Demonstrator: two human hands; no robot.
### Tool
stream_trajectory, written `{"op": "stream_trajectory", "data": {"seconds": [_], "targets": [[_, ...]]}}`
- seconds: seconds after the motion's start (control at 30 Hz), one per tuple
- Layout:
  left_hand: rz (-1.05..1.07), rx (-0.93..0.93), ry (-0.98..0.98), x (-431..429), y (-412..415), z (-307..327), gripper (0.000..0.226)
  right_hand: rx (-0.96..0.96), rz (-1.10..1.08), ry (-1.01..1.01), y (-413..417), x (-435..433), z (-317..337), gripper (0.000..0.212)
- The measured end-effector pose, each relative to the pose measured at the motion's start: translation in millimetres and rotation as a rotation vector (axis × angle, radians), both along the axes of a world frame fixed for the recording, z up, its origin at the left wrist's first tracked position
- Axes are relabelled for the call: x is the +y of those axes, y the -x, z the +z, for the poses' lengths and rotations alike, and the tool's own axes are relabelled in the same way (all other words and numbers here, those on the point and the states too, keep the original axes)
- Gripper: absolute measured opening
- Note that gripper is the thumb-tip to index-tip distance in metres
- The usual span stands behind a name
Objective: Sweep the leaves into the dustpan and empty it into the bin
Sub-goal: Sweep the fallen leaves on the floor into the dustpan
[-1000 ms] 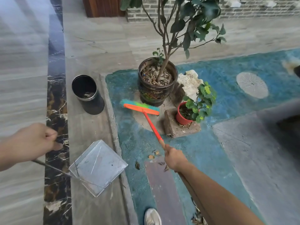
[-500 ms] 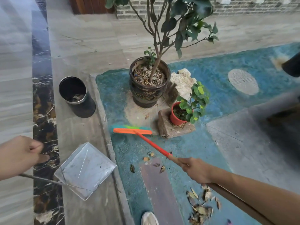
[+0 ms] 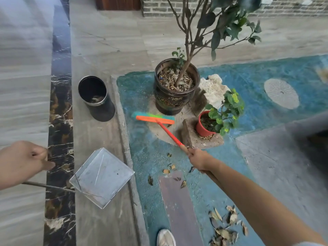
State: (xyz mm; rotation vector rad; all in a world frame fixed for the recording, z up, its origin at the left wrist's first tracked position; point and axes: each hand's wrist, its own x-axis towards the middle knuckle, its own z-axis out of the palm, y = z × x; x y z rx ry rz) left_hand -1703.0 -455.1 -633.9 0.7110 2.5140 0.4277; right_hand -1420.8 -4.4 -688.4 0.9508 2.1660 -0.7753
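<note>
Left hand (image 3: 23, 162): fist closed round the thin metal rod (image 3: 48, 186) that carries the dustpan (image 3: 103, 176), thumb lying toward the pan. Dustpan is a square grey metal tray, tilted, over the grey paving just left of the raised kerb (image 3: 124, 139); cannot tell whether it touches the ground. Right hand (image 3: 199, 159): fingers wrapped tight round the broom (image 3: 169, 134) where the orange sleeve ends and bare wood begins, arm stretched forward. Broom head (image 3: 154, 118), an orange bar with green-blue bristles, lies on the floor just in front of the large dark pot (image 3: 174, 98), left of the small red pot (image 3: 201, 127). Bin (image 3: 95, 97): black cylinder, upright on the paving left of the kerb, beyond the dustpan, some debris at its bottom. Scattered leaves (image 3: 166, 171): a few dry ones on the teal floor (image 3: 150, 157) just below the right hand. Leaf pile (image 3: 225, 226): denser, lower right beside the right forearm. 1 white shoe (image 3: 166, 237) toe at the bottom edge.
</note>
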Motion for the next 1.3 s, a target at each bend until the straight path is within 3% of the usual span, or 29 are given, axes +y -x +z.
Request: {"op": "stream_trajectory", "data": {"seconds": [0.07,0.1,0.2,0.33,0.47,0.57,0.7,0.8,0.87,1.0,1.13,1.3], "targets": [[0.031,-0.088,-0.027,2.3,-2.5,-2.7,0.057,-0.02,-0.133,0.142,-9.3,-3.6,0.6,0.04],[0.011,-0.048,-0.042,4.1,-5.1,-1.3,0.058,-0.039,-0.222,0.226,-22.1,-2.7,7.2,0.042],[-0.026,-0.056,-0.057,4.7,2.2,3.2,0.05,-0.052,-0.428,0.433,-72.1,8.5,36.4,0.045],[-0.081,-0.067,0.0,-2.6,11.5,1.4,0.053,0.01,-0.351,0.319,-82.5,22.0,59.6,0.046],[-0.074,-0.045,0.09,-12.8,3.7,-7.1,0.055,0.047,-0.088,0.071,-30.4,22.5,37.4,0.043],[-0.073,-0.07,0.073,-23.5,-1.7,-21.3,0.058,-0.006,-0.03,-0.012,1.1,26.6,14.9,0.038],[-0.027,-0.083,0.041,-36.0,3.8,-35.3,0.061,-0.148,-0.036,0.111,-15.6,33.5,14.9,0.04],[0.036,-0.091,0.062,-27.8,7.0,-29.2,0.059,-0.21,-0.228,0.304,-59.9,58.3,50.3,0.046],[0.0,-0.053,0.091,-20.2,5.8,-26.9,0.056,-0.241,-0.299,0.324,-86.6,72.9,75.5,0.048],[-0.046,-0.019,0.105,-10.1,-2.4,-20.4,0.054,-0.141,-0.386,0.357,-96.8,68.3,94.8,0.045],[-0.072,0.003,0.105,8.9,-13.9,-5.3,0.052,-0.029,-0.182,0.168,-49.4,46.6,67.8,0.045],[-0.143,0.032,0.115,30.1,-17.8,-9.4,0.048,-0.094,0.152,-0.033,-30.3,5.0,10.8,0.051]]}}
